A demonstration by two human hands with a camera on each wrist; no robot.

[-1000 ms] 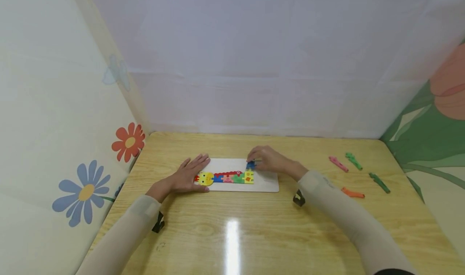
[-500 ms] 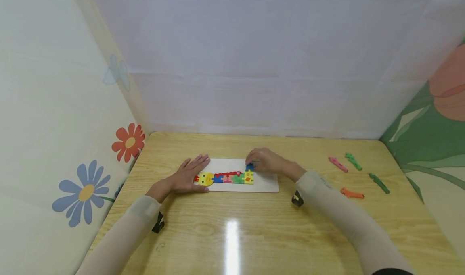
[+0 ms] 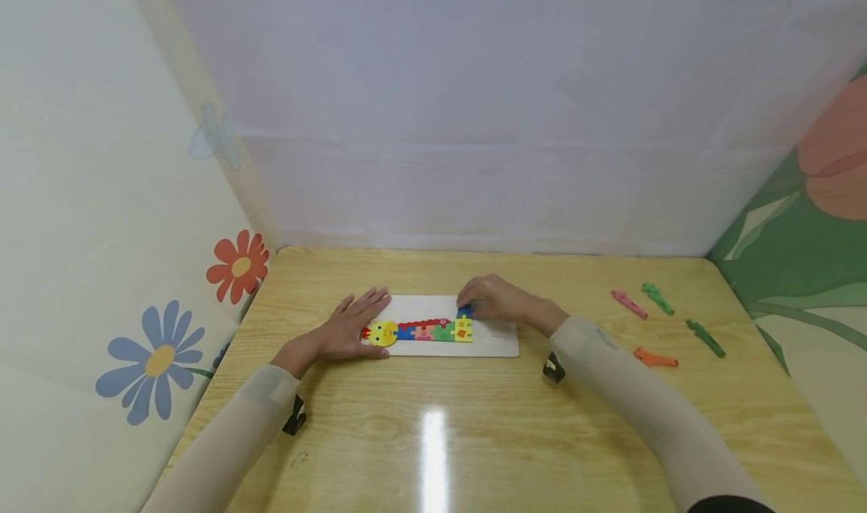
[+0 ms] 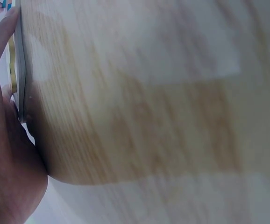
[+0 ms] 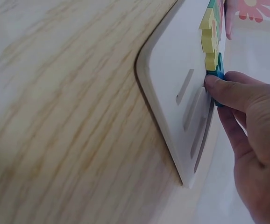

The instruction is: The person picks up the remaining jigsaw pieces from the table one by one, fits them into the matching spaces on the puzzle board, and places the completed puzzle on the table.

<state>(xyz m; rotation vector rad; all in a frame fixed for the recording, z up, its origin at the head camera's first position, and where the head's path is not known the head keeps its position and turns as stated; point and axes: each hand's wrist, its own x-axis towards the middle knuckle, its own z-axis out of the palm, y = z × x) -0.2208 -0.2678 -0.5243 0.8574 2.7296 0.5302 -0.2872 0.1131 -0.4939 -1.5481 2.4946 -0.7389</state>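
Note:
A white puzzle board (image 3: 497,341) lies on the table with a colourful giraffe puzzle (image 3: 425,332) on it, its yellow head at the left. My left hand (image 3: 346,326) rests spread over the board's left end, fingers straight, the thumb along the near edge. At the giraffe's right end, my right hand (image 3: 503,300) pinches a blue puzzle piece (image 3: 465,311) between thumb and fingers, against the far side of the yellow piece (image 3: 463,330). The right wrist view shows the thumb on the blue piece and slots (image 5: 189,109) in the bare part of the board.
Right of the board lie several clothes-peg-like pieces: a pink one (image 3: 630,304), a light green one (image 3: 658,298), a dark green one (image 3: 706,338) and an orange one (image 3: 655,358). A white sheet (image 3: 433,159) hangs behind the table (image 3: 366,438).
My right hand has shifted slightly down and left with the blue piece, which now lies lined up against the yellow one. The left hand has stayed in place.

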